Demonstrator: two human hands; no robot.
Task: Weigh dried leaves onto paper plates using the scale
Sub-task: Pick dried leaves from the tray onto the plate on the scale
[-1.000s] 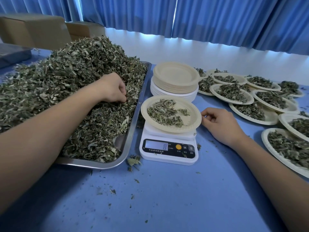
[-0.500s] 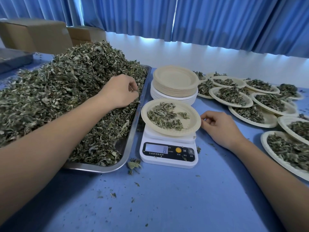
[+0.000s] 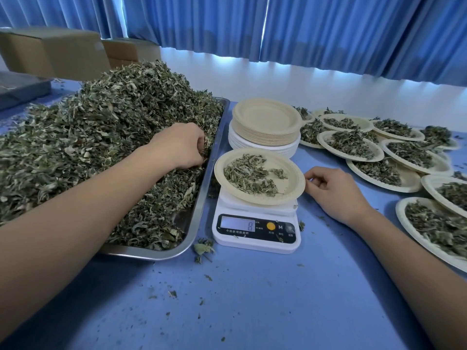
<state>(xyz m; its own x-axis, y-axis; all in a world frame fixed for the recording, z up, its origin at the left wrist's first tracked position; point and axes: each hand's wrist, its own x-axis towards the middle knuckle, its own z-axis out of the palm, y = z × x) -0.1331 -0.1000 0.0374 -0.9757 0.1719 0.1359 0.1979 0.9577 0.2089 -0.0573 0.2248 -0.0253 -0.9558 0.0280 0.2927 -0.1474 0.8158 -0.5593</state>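
Green leaves (image 3: 88,147) gripped by left hand (image 3: 179,145), fingers (image 3: 199,145) seemingly half-buried

Your dried leaves (image 3: 88,147) are dull grey-green, in a shiny silver tray (image 3: 156,254). Your scale (image 3: 255,245) is white with a black panel and one orange button. The paper plates (image 3: 265,117) are cream; the table (image 3: 252,311) and pleated curtains (image 3: 328,34) are blue.

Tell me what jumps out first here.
A huge heap of dried leaves overflows the metal tray on the left, with the left hand dug into it. At centre, a paper plate with a few leaves sits on a white scale reading 8. Filled plates fan out on the right.
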